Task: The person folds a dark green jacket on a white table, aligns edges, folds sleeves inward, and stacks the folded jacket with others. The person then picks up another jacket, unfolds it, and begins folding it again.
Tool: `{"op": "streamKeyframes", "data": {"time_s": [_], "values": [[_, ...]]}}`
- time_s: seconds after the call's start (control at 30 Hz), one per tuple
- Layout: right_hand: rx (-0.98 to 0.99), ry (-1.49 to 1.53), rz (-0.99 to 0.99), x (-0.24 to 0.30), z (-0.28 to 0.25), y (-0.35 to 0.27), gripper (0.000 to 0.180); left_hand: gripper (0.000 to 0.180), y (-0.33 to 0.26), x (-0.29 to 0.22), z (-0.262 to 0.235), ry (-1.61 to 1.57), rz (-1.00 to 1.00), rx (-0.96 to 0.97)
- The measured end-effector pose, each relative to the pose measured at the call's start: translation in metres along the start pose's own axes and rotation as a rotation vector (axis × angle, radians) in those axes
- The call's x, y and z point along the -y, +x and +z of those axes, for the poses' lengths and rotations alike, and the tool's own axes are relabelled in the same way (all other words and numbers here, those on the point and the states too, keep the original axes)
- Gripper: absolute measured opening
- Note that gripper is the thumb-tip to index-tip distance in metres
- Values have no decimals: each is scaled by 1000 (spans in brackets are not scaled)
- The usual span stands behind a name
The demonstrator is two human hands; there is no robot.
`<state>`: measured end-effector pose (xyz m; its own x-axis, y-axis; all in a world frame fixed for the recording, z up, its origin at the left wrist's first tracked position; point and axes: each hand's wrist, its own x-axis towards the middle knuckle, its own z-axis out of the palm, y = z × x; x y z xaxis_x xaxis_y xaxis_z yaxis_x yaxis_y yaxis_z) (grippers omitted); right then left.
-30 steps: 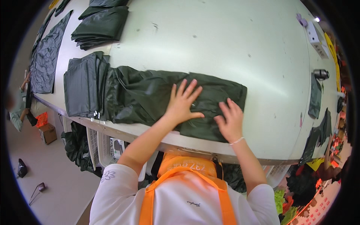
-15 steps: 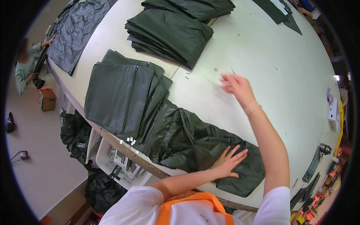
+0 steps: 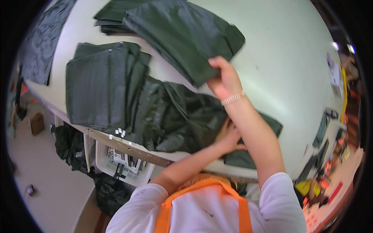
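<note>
My right hand (image 3: 226, 79) is closed on the near corner of a folded dark green fabric piece (image 3: 186, 35), its thumb on top. The piece reaches over the far stack of similar dark green fabric (image 3: 112, 19). My left hand (image 3: 230, 138) lies on a crumpled dark green fabric piece (image 3: 175, 120) at the table's near edge; its fingers are spread, partly behind my right forearm. Left of it sits a stack of flat dark green pieces (image 3: 93, 85) with a zipper line on top and small white tags at the near edge.
The pale table (image 3: 279, 66) has a curved-looking near edge. Below it stands a white plastic basket (image 3: 128, 173), beside dark bundled fabric (image 3: 110, 192). A wrinkled dark sheet (image 3: 42, 46) lies far left. A cardboard box (image 3: 37, 123) is on the floor.
My right hand has moved from above the bare table to the folded fabric piece and gripped its corner. That piece has shifted nearer and to the right. My left hand stays on the crumpled fabric.
</note>
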<state>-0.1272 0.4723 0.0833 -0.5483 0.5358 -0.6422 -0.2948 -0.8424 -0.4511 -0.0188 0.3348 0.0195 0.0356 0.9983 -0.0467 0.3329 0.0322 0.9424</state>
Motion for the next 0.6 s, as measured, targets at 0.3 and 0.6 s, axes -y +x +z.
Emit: {"op": "streamKeyframes", "data": {"time_s": [0.3, 0.6], "values": [[-184, -14, 10, 52, -310, -276, 62, 50, -10, 27, 50, -267, -26, -15], [-332, -386, 178, 73, -345, -265, 34, 47, -38, -42, -44, 773, 66, 86]]}}
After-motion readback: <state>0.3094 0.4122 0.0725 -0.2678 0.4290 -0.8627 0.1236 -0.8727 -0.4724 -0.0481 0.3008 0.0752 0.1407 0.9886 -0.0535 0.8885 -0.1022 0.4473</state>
